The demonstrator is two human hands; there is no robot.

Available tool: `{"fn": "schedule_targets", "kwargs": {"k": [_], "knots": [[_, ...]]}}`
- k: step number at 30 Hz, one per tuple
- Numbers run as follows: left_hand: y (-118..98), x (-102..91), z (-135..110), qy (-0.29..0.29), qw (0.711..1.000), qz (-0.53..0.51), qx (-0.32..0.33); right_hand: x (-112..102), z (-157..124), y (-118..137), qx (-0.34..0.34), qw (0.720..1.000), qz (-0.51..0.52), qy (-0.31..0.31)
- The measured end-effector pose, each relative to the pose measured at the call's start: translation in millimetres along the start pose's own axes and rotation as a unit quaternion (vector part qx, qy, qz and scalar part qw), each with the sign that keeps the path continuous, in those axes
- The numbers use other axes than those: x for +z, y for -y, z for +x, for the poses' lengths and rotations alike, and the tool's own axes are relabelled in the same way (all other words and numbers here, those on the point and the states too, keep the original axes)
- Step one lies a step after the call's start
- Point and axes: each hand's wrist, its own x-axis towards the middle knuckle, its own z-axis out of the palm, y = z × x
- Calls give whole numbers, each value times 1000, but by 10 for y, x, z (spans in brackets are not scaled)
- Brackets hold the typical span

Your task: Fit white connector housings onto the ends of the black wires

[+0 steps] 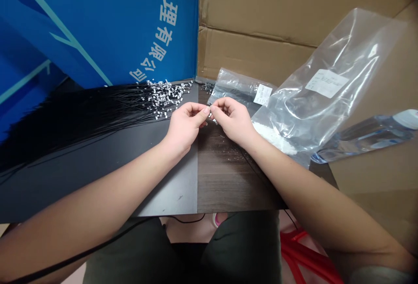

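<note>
My left hand [184, 125] and my right hand [232, 120] meet over the middle of the dark table [170, 188], fingertips pinched together on a tiny white connector piece [210, 110] and a thin black wire. What each hand holds on its own is too small to separate. To the left lies a wide bundle of black wires [75, 116], their ends tipped with several small white connectors [165, 97]. Close by my right hand lies a large clear plastic bag [323, 97] with white small parts in its bottom corner.
A smaller clear bag [240, 88] with a white label lies behind my hands. A blue printed board [98, 23] and cardboard walls [281, 23] stand at the back. A plastic water bottle [369, 134] lies at the right. A red stool edge [300, 253] shows below.
</note>
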Motion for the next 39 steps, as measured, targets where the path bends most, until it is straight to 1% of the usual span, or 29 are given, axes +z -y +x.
{"fn": "schedule_targets", "kwargs": {"k": [6, 12, 17, 20, 28, 31, 35, 39], "knots": [[-2, 7, -1, 22, 1000, -15, -8, 3, 5, -22, 3, 1000, 14, 13], [-50, -26, 23, 58, 997, -14, -44, -29, 20, -34, -3, 999, -18, 30], [-71, -55, 55, 75, 996, 12, -45, -52, 21, -18, -10, 998, -42, 34], [-63, -67, 76, 85, 995, 41, -36, -63, 20, -14, -7, 998, -51, 36], [-40, -105, 114, 76, 991, 109, 15, -75, 40, -5, 24, 998, -38, 44], [-27, -123, 124, 75, 987, 139, 35, -84, 40, -6, 36, 997, -52, 48], [-1, -142, 140, 82, 979, 178, 51, -93, 38, -2, 35, 995, -77, 56], [20, -153, 152, 80, 978, 185, 59, -102, 36, -9, 31, 993, -94, 69]]}}
